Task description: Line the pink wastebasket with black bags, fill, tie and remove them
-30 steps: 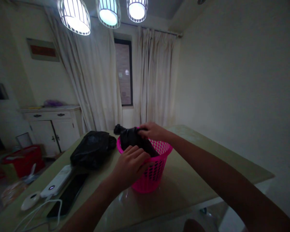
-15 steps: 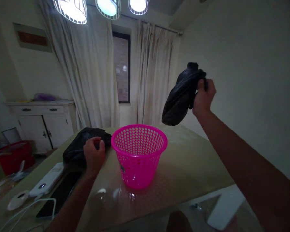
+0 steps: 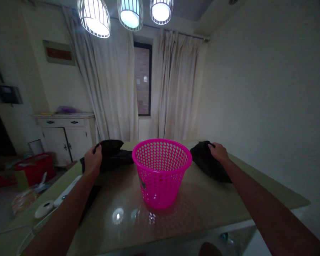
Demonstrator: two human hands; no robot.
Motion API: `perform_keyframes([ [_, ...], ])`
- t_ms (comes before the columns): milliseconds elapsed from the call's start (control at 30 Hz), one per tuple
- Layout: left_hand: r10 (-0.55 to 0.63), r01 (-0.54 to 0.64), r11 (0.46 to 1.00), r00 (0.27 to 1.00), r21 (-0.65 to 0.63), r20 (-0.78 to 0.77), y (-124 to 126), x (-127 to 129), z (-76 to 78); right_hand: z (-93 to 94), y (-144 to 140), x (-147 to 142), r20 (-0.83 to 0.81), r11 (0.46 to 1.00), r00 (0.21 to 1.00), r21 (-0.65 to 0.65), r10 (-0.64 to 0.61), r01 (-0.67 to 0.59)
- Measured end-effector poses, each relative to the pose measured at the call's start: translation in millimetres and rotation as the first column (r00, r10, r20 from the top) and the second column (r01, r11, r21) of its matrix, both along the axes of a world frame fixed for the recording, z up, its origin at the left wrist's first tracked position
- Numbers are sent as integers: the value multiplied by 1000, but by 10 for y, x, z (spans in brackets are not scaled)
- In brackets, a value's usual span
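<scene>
In the middle of the table stands an upright pink plastic basket (image 3: 161, 190) with holes in its wall; nothing shows inside the part I can see. To its left, my left hand (image 3: 93, 160) is closed on the edge of a black plastic bag (image 3: 116, 158), part of which is lifted while the rest lies on the table. On the other side, my right hand (image 3: 219, 153) pinches the top of a second black plastic bag (image 3: 208, 165), whose lower part reaches the tabletop. Neither hand touches the basket.
Beside my left forearm lie a dark phone (image 3: 92, 199), a long white device (image 3: 69, 190) and a round white object (image 3: 44, 209) with a cable. The table (image 3: 197, 213) ends near me and at the right. A white cabinet (image 3: 56, 133) stands behind, at the left.
My right hand has come down with its black bag from the air to the table. My left hand, loosely curled over the other bag before, now grips and lifts its edge.
</scene>
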State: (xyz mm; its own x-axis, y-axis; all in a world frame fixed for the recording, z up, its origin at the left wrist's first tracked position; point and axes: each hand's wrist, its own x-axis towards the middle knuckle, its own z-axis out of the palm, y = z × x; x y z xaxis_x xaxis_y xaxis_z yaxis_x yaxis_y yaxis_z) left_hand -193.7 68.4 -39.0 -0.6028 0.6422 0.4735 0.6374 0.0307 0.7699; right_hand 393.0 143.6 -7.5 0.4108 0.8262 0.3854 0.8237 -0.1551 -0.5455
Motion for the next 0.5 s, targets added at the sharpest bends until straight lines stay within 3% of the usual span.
perform_keyframes([
  [133, 10, -28, 959, 998, 282, 65, 2, -5, 560, 144, 27, -199, 42, 994, 994, -62, 98, -95],
  [267, 24, 4, 721, 999, 693, -31, -50, 160, 1139, 562, -73, -653, 50, 949, 953, 87, 299, -302],
  [367, 75, 69, 612, 987, 788, -145, -173, 433, 1535, 873, -224, -1077, -9, 818, 852, 282, 524, -501],
  [500, 80, 314, 493, 912, 811, -402, -417, 970, 1881, 1126, -454, -1617, 1, 576, 656, 476, 755, -665],
])
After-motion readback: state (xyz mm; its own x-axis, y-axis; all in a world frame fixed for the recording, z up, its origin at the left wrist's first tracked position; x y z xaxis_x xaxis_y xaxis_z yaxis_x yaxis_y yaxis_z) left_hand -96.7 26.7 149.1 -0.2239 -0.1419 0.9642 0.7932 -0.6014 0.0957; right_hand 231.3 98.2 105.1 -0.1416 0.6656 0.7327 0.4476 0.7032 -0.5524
